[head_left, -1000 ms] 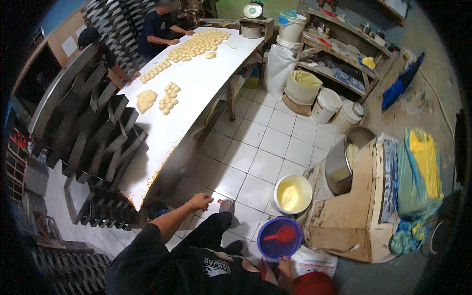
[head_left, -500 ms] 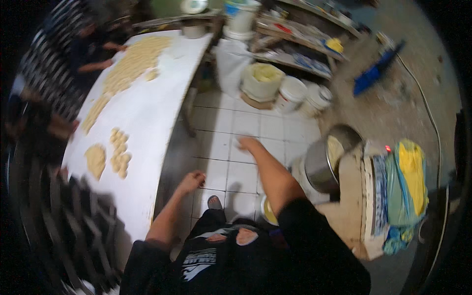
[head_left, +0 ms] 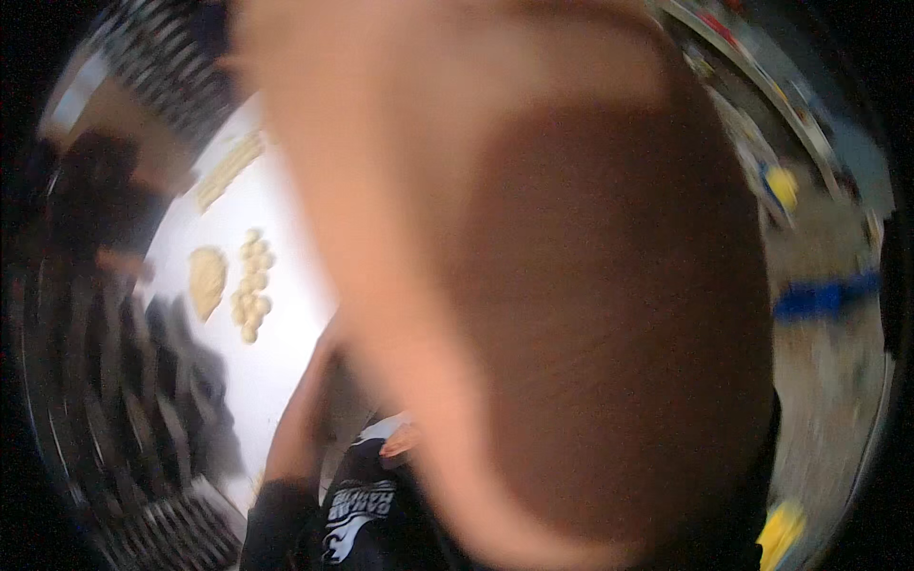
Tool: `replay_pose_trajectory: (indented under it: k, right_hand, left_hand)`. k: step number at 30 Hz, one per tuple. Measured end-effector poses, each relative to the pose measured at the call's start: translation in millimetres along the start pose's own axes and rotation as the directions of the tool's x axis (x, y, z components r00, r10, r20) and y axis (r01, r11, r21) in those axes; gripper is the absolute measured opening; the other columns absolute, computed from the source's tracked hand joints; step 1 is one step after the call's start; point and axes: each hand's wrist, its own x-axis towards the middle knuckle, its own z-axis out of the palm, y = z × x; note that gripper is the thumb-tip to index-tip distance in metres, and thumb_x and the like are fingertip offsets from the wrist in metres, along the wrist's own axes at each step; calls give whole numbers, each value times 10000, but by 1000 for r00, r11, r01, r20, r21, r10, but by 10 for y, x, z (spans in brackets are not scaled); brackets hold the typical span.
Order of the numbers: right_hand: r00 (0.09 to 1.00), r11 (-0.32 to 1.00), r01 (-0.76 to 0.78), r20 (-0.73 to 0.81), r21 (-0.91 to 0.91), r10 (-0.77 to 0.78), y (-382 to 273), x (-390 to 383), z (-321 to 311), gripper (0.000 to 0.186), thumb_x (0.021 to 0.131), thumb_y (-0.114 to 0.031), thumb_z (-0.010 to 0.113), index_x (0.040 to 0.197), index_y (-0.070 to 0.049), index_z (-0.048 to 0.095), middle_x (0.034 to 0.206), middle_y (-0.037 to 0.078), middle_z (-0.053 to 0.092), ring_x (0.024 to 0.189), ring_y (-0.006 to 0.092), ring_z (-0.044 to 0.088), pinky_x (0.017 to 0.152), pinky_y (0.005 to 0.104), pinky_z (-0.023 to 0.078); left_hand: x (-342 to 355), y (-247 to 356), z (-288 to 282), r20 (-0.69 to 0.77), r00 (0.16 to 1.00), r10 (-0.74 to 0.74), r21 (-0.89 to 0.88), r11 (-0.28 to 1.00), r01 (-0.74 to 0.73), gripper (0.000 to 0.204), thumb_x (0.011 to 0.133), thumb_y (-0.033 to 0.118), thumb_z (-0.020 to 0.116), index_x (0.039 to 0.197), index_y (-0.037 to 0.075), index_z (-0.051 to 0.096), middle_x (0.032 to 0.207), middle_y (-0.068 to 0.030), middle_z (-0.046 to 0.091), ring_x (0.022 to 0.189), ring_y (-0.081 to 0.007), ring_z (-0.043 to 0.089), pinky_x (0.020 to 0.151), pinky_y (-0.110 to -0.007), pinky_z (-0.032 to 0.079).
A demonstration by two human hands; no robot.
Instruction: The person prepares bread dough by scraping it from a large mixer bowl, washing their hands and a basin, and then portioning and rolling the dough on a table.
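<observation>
My raised right arm [head_left: 609, 285] is very close and blurred, filling the middle of the view. Its hand and fingers cannot be made out. At the lower left my left forearm [head_left: 300, 433] reaches up beside the white tabletop [head_left: 295, 257], and its hand disappears behind the right arm, so the fingers are hidden. On that table lie a lump of pale dough [head_left: 207, 283] and, just to its right, a cluster of small dough balls [head_left: 250, 295]. Farther back are rows of small dough pieces [head_left: 228, 173], partly covered by my arm.
Along the table's left side are people in dark clothing, one with a blurred hand [head_left: 124, 263] near the edge. On the right a blue object [head_left: 824, 297] lies on the floor. Wooden shelving [head_left: 762, 71] stands at the upper right, near a yellow item [head_left: 783, 187].
My right arm has risen from over the tiled floor to right before the view, covering the floor, buckets and metal pot. The view has shifted to the right.
</observation>
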Motion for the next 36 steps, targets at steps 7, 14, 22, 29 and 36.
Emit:
replay_pose_trajectory:
  k: [7,14,22,29,36]
  right_hand:
    - [930,956,-152,363,250,53,737,636,1343,235,913,-255,606,936,-22,634,714,64,635,641,157,600,596,325,508]
    - [549,325,-822,801,467,238,1902,-816,3368,157,970,-197,559,915,-49,564,673,37,564,551,128,524,497,284,467]
    - [613,253,-789,697,559,372,2265,-838,4087,325,966,-107,556,1237,61,497,937,118,633,793,166,606,674,274,508]
    - [519,156,-839,680,521,518,2302,-846,3995,384,942,-86,603,1268,68,471,930,111,624,767,161,591,666,261,489]
    - [498,371,-859,740,352,452,1986,-554,4138,285,919,-99,643,1151,34,545,820,40,592,732,120,563,678,261,488]
  left_hand:
    - [-332,-1,-686,-532,843,-76,6,996,94,314,992,255,547,1176,8,610,1057,-105,657,962,-186,640,857,-341,516]
    - [-839,172,-1679,-938,347,12,-145,894,-423,450,1020,297,492,1328,-30,477,1251,-129,577,1122,-228,580,969,-370,475]
    - [-480,-644,-4034,-899,110,-424,-375,616,-693,565,973,406,589,1315,-27,468,1186,-123,577,996,-181,546,907,-331,458]
    - [701,-736,-4756,-964,-174,-200,-25,721,-692,544,961,239,615,1349,-41,356,1283,-148,481,1113,-220,524,902,-332,479]
    - [1034,-164,-4876,-878,-240,-415,-266,838,-477,862,883,213,691,1527,-17,167,1444,-211,409,1249,-303,495,1004,-384,460]
